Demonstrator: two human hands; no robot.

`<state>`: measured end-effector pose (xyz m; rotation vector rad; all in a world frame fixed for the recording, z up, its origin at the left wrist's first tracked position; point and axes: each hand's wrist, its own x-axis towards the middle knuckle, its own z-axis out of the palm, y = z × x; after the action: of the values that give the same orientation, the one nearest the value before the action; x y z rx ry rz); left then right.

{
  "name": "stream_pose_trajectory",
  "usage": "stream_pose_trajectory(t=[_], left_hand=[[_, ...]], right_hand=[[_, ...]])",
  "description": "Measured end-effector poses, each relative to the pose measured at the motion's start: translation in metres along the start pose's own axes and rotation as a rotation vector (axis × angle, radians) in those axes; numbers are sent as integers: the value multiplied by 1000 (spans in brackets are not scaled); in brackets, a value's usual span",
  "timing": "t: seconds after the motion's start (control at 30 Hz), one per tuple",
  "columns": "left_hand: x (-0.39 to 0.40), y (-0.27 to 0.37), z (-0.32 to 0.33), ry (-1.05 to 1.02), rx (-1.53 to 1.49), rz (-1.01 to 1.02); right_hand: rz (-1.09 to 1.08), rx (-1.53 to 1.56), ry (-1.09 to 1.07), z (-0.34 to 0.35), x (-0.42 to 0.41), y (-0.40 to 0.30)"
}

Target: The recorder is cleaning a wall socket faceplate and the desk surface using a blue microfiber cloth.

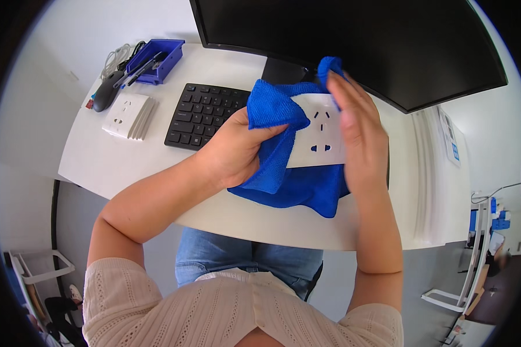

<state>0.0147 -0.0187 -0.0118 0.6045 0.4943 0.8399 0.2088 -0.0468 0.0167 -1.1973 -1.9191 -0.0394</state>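
My left hand point(236, 145) grips a blue microfiber cloth point(271, 104), bunched over the left end of a white wall socket faceplate point(321, 141). The plate faces up, with its slotted holes showing, and more of the cloth hangs beneath it. At the plate's right end is my right hand point(362, 130), blurred, its fingers close together; a corner of the cloth sticks up beside its fingertips. Whether those fingers grip the cloth or only touch it is hidden. Several similar white socket faceplates point(128, 117) stand side by side at the left of the desk.
A black keyboard point(199, 115) lies partly behind my left hand. Farther left are a dark computer mouse point(107, 92), a blue plastic bin point(169, 60) with pens, and coiled cables. A large black monitor point(351, 43) rises behind. The white desk's point(278, 225) front edge is near my lap.
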Motion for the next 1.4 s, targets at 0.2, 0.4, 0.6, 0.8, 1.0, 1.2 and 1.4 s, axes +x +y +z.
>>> stream_pose_trajectory(t=[0.2, 0.4, 0.6, 0.8, 1.0, 1.2, 1.4], left_hand=[[9, 7, -11, -202, -89, 105], [14, 10, -9, -10, 3, 134], [12, -1, -9, -34, -25, 126], [6, 1, -8, -119, -90, 16], [9, -2, -16, -160, 120, 42], [9, -10, -7, -196, 191, 62], [10, -1, -7, -124, 59, 47]], right_hand=[[827, 987, 322, -7, 2, 13], [612, 1408, 249, 0, -4, 8], [62, 173, -105, 18, -12, -18], [65, -266, 109, 6, -4, -20], [270, 201, -48, 9, -9, 1], [457, 296, 40, 12, -9, -6], [523, 488, 24, 14, -10, 2]])
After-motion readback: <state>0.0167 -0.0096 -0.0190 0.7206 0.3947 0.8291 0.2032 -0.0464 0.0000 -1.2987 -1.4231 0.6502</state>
